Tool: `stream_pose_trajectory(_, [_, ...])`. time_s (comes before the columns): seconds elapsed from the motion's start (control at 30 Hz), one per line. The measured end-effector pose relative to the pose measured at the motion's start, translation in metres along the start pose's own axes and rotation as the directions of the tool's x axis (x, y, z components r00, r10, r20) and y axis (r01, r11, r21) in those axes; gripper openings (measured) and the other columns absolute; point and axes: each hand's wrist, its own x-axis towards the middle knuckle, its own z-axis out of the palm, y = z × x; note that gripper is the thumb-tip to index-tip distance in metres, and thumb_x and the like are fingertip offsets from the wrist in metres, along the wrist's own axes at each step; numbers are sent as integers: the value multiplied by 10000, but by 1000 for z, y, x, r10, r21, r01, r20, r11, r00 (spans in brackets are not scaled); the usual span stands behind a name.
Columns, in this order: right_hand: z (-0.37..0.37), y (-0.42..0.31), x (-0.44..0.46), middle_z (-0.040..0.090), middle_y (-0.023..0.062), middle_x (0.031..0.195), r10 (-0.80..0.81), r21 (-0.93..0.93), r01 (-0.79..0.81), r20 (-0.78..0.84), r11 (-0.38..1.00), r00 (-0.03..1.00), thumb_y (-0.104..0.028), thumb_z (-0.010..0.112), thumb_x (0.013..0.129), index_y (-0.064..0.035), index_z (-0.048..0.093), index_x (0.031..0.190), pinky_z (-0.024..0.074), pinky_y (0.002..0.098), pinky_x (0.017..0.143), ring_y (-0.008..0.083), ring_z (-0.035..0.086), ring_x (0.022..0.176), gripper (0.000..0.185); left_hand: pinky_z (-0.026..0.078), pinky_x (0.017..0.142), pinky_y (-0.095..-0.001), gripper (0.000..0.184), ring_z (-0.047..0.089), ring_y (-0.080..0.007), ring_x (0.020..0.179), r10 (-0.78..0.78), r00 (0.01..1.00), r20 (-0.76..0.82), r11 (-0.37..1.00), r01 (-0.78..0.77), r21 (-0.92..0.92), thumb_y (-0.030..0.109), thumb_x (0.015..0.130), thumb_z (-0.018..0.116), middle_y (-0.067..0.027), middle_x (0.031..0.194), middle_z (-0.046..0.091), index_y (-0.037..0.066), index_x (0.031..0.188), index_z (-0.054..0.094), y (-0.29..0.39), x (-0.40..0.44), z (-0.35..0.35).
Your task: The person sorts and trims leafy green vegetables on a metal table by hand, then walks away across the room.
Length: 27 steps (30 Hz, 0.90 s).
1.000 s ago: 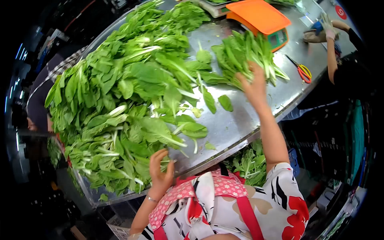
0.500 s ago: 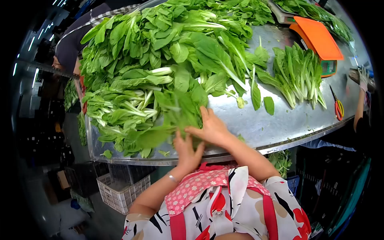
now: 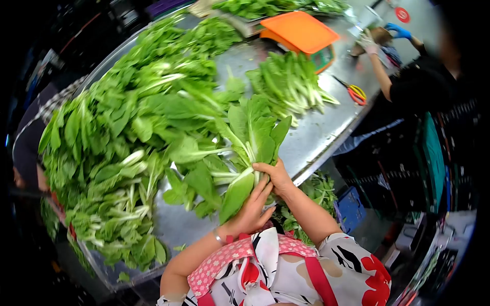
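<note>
A bunch of bok choy [image 3: 258,135], with broad green leaves and pale stems, stands up from my hands at the table's near edge. My right hand [image 3: 278,178] is closed round its stems, thumb across the front. Lower down, my left hand [image 3: 251,210] wraps the stem ends from the left, its fingers partly behind a drooping leaf. More loose bok choy [image 3: 196,178] lies just left of the bunch, its stems pointing toward my hands. A large heap of bok choy [image 3: 112,127] spreads over the left of the metal table [image 3: 176,222].
Beyond my hands lies a sorted bunch of greens [image 3: 291,84] beside an orange scale [image 3: 301,33]. Scissors [image 3: 353,93] with red and yellow handles rest near the right edge. A co-worker's gloved hand [image 3: 368,43] is at the far right; another person [image 3: 30,132] stands at left.
My view has turned to the right. My hands have come up from the near edge of the heap and now hold a gathered bunch of bok choy upright.
</note>
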Motion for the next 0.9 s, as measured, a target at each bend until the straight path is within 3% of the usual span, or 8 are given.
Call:
stream_pose_trajectory(0.07, [-21, -15, -5, 548, 78, 918, -16, 41, 19, -69, 999, 997, -73, 668, 674, -6, 435, 1105, 470, 307, 717, 178, 551, 795, 495, 286, 973, -368, 588, 373, -329, 1165, 136, 990, 26, 983, -138, 122, 165, 726, 626, -188, 1268, 382, -8, 1232, 382, 11, 11, -13])
stream_pose_trajectory(0.2, [-67, -37, -18, 573, 127, 920, -9, 250, 29, -80, 968, 997, -97, 644, 685, 4, 402, 1161, 514, 331, 655, 209, 592, 771, 543, 359, 910, -375, 533, 426, -322, 1108, 91, 976, 199, 907, 1, -420, 144, 701, 643, -163, 1223, 430, 32, 1178, 434, 9, 15, -15])
stream_pose_trajectory(0.27, [-91, -40, -24, 580, 131, 920, 37, 206, -5, -151, 979, 988, -96, 644, 685, 1, 426, 1143, 513, 330, 663, 210, 598, 765, 516, 330, 932, -425, 568, 393, -349, 1131, 200, 978, 61, 940, -208, 270, 164, 696, 651, -163, 1247, 400, 44, 1198, 414, -5, 13, -8])
stream_pose_trajectory(0.3, [-94, -42, -30, 590, 128, 883, 19, 191, 18, -191, 981, 981, -103, 650, 690, 20, 443, 1111, 515, 327, 654, 203, 602, 734, 484, 243, 979, -477, 613, 285, -375, 1205, 90, 990, 105, 939, -119, 323, 203, 699, 655, -182, 1301, 323, 63, 1234, 389, -7, 13, -7])
stream_pose_trajectory(0.43, [-112, -37, -38, 594, 104, 771, -5, 238, 77, -288, 968, 957, -98, 662, 695, 36, 504, 993, 512, 325, 596, 186, 601, 661, 362, 71, 1032, -495, 613, 136, -359, 1280, -122, 987, 101, 917, 73, 393, 285, 738, 609, -176, 1363, 236, 101, 1273, 373, -16, 28, -3])
stream_pose_trajectory(0.7, [-154, -54, -79, 583, 98, 784, -16, 67, 68, -587, 995, 809, -122, 666, 640, -4, 550, 944, 474, 329, 573, 195, 569, 657, 346, 135, 1027, -468, 421, 259, -345, 1233, -118, 992, 52, 852, 74, 519, 200, 800, 533, -160, 1301, 345, 117, 1206, 463, -52, 41, 8])
stream_pose_trajectory(0.73, [-170, -46, -86, 585, 83, 784, -225, -24, 261, -590, 965, 775, -108, 671, 645, 9, 540, 967, 467, 334, 578, 199, 570, 650, 366, 142, 1026, -462, 404, 272, -336, 1228, -114, 992, 50, 853, 72, 517, 187, 804, 525, -155, 1289, 362, 114, 1198, 470, -51, 41, 4])
stream_pose_trajectory(0.9, [-226, 16, -111, 571, 93, 929, -275, -249, 127, -758, 960, 592, -141, 718, 641, 18, 498, 1019, 410, 313, 760, 196, 536, 830, 466, 122, 1032, -467, 393, 266, -318, 1235, -103, 993, 52, 820, 55, 569, 214, 808, 521, -152, 1294, 357, 127, 1189, 481, -59, 41, 10])
